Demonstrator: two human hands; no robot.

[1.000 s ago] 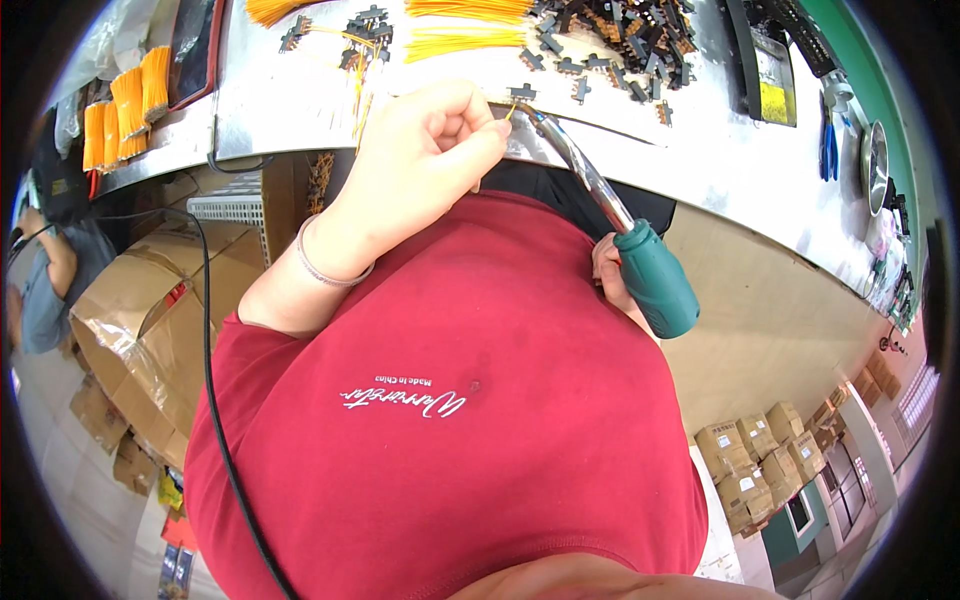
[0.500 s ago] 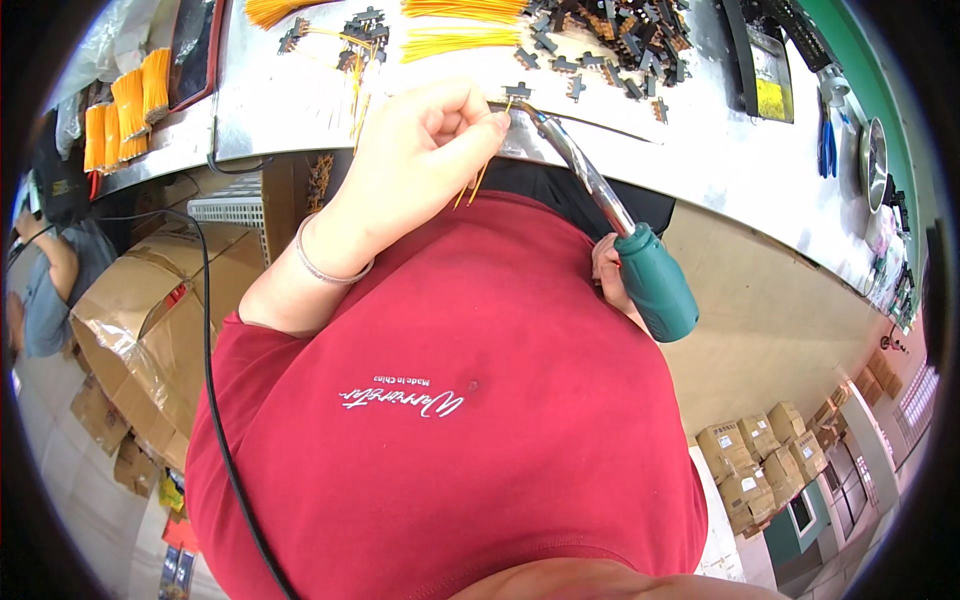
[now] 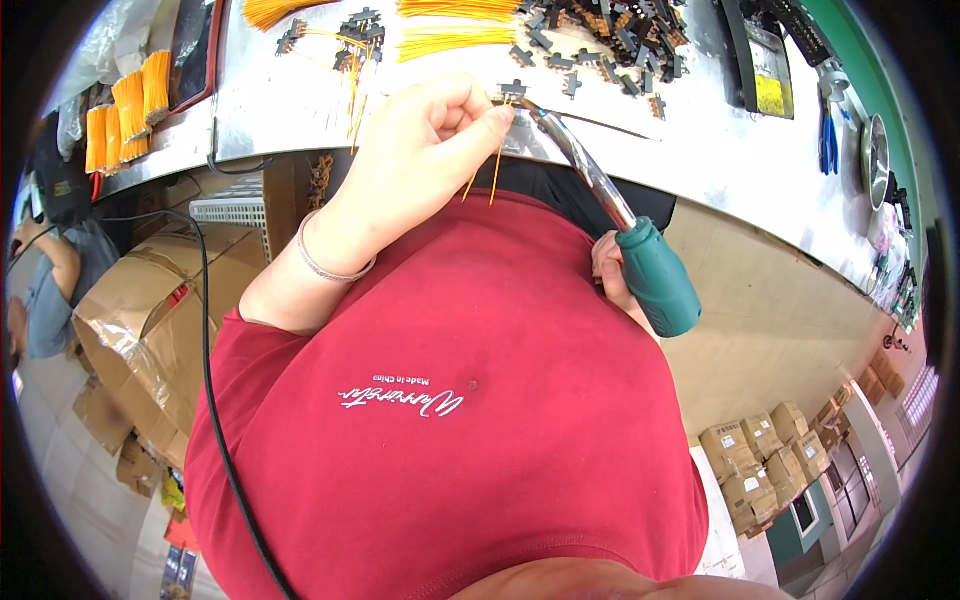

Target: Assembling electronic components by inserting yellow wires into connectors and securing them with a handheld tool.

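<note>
The grip of the left hand (image 3: 430,135) is closed, thumb and forefinger pinching thin yellow wires (image 3: 497,170) whose loose ends hang toward 6 and 7 o'clock. Just beyond those fingertips, at 12 o'clock, lies a small black rectangular switch with a stubby slider (image 3: 514,88), near the front edge of the pale, shiny metal worktop (image 3: 720,170). A soldering iron with a teal handle and a bright metal shaft (image 3: 655,265) slants in from 4 o'clock, its tip right by the switch's terminals; whether the tip touches metal I cannot tell. The right hand (image 3: 612,268) shows curled fingers at the handle's left side and seems to be gripping it, though the handle hides most of that grip. The step in hand looks like joining wire to a switch terminal with heat; the next move calls for a steady pinch, keeping the wire end against its terminal and the fingertips off the hot shaft. Farther out, a heap of loose black switches with copper-coloured terminals (image 3: 625,45) spreads at 2 o'clock, straight yellow wires in a flat bunch (image 3: 455,42) lie at 11, and black switches with yellow wires trailing from them (image 3: 360,40) cluster at 10. Well apart, orange-yellow wire bundles (image 3: 128,115) sit at 9 o'clock, and a blue-handled tool (image 3: 828,145) lies at 3.
</note>
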